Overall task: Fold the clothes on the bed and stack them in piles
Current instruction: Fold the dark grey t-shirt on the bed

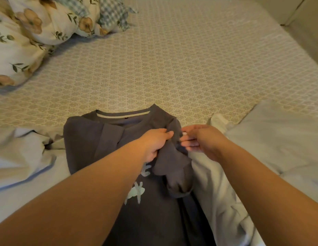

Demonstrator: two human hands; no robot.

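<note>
A dark grey T-shirt point(83, 142) with a pale print lies face up on the bed, its collar pointing away from me. Its left sleeve is folded in over the chest. My left hand point(154, 144) grips the bunched right sleeve near the shoulder. My right hand point(200, 141) is at the shirt's right edge, its fingertips touching or pinching the fabric; the exact hold is hidden. The sleeve cuff hangs toward me over the print.
The patterned beige sheet point(172, 59) covers the bed beyond the shirt. White cloth point(270, 139) lies heaped on the right, and more pale cloth point(17, 157) on the left. Floral pillows point(30, 32) are piled at the far left corner.
</note>
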